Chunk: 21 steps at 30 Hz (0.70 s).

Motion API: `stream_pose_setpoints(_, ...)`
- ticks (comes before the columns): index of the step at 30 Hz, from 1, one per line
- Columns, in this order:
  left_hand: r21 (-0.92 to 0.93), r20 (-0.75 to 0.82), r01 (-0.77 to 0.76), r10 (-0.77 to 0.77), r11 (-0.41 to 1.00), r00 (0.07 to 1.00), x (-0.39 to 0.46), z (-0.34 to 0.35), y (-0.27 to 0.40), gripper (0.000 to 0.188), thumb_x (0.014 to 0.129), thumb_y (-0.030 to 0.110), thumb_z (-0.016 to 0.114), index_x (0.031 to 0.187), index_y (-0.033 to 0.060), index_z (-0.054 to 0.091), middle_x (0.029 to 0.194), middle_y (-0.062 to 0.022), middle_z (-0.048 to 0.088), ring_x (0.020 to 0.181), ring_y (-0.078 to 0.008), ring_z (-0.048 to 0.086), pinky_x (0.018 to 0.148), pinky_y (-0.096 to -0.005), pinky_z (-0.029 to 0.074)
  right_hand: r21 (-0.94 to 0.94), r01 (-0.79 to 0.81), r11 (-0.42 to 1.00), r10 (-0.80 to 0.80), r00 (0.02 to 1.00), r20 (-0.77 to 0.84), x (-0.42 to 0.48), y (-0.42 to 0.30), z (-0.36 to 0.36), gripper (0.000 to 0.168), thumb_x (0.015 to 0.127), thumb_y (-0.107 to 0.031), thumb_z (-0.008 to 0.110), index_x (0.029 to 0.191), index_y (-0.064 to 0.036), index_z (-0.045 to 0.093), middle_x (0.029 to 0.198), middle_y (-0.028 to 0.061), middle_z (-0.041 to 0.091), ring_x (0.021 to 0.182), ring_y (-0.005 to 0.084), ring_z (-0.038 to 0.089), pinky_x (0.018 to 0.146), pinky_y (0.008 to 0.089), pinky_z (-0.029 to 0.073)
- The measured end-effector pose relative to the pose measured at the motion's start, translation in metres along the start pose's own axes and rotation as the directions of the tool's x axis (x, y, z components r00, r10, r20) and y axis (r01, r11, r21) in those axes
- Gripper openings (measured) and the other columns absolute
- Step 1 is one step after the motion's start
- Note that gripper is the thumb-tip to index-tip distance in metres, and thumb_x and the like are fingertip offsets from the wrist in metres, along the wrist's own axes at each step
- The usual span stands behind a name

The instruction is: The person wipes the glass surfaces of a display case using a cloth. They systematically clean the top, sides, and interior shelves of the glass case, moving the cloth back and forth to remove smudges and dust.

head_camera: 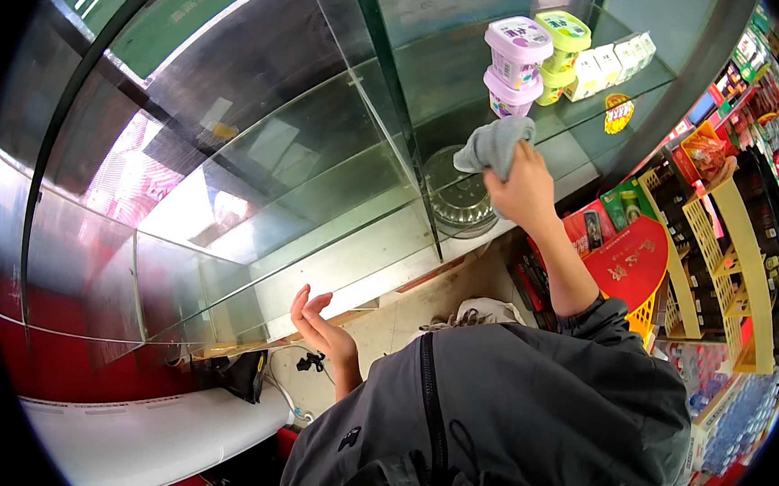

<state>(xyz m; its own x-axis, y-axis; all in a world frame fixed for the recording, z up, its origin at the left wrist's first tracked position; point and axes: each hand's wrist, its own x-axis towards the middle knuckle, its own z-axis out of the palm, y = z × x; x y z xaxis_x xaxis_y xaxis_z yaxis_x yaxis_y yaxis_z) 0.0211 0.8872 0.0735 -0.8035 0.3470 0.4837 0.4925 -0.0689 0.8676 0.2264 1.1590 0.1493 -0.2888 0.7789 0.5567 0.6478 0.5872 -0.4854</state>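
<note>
My right hand (523, 188) grips a bunched grey cloth (498, 144) at the front edge of a glass shelf (452, 122) in a display cabinet. Just beyond the cloth, two lilac lidded tubs (516, 52) are stacked on that shelf. Green-yellow tubs (561, 42) stand beside them, with a row of small white boxes (608, 67) to the right. Under the cloth, on the level below, a round clear-lidded container (459, 197) is partly hidden by my hand. My left hand (323, 326) is raised before the cabinet's white lower ledge (353, 274), fingers apart and holding nothing.
A dark upright frame (405, 119) divides the cabinet's glass. Red cartons (622, 259) and cream slatted racks (726, 266) of goods crowd the right side, near packs of bottles (739, 420). A white appliance (166, 437) lies at lower left. Cables (311, 361) trail on the tiled floor.
</note>
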Motion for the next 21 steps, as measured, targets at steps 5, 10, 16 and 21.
stream_pose_setpoints(5, 0.011, -0.015, 0.013, -0.013, 1.0, 1.0, -0.002, 0.005, 0.003, 0.031, 0.103, 0.016, 0.027, 0.121, -0.0002, 0.045, 0.127, -0.0156, 0.051, 0.086, -0.0192, 0.06, 0.082, -0.0333, 0.048, 0.039, 0.284, 0.958, -0.284, 0.922, 0.265, 0.0, -0.039, 0.012, 0.045, 0.07, -0.029, 0.074, 0.096, 0.004, 0.059, 0.103, 0.018, 0.062, 0.091, 0.0365, 0.059, 0.074, 0.0416, 0.052)
stream_pose_setpoints(10, -0.026, -0.037, -0.003, 0.002, 1.0, 0.999, 0.002, 0.014, 0.006, 0.03, 0.103, 0.017, 0.028, 0.12, 0.0002, 0.046, 0.127, -0.0153, 0.052, 0.084, -0.0182, 0.06, 0.084, -0.0326, 0.047, 0.423, 0.28, 0.862, -0.377, 0.912, 0.164, -0.033, 0.003, 0.02, 0.037, 0.07, -0.018, 0.075, 0.099, -0.001, 0.061, 0.09, 0.0101, 0.064, 0.081, 0.0267, 0.061, 0.067, 0.0359, 0.053)
stream_pose_setpoints(16, -0.034, -0.035, 0.021, -0.023, 0.999, 0.999, 0.001, 0.03, 0.009, 0.03, 0.103, 0.017, 0.028, 0.12, 0.0, 0.046, 0.126, -0.0157, 0.052, 0.084, -0.0184, 0.061, 0.087, -0.0336, 0.046, 0.757, -0.644, -0.113, 0.501, 0.62, 0.603, -0.078, 0.079, 0.037, 0.034, 0.081, -0.021, 0.065, 0.11, -0.003, 0.059, 0.089, 0.0074, 0.064, 0.076, 0.0185, 0.064, 0.068, 0.0336, 0.054)
stream_pose_setpoints(21, 0.024, -0.041, -0.003, 0.004, 1.0, 0.999, -0.002, 0.028, 0.008, 0.03, 0.103, 0.017, 0.028, 0.12, 0.0001, 0.046, 0.123, -0.0158, 0.055, 0.082, -0.0185, 0.061, 0.087, -0.0333, 0.045, 0.67, -0.637, -0.382, 0.379, 0.553, 0.742, -0.032, 0.11, 0.047, 0.023, 0.082, -0.025, 0.064, 0.096, -0.006, 0.061, 0.079, 0.0064, 0.063, 0.07, 0.0195, 0.062, 0.063, 0.0335, 0.053)
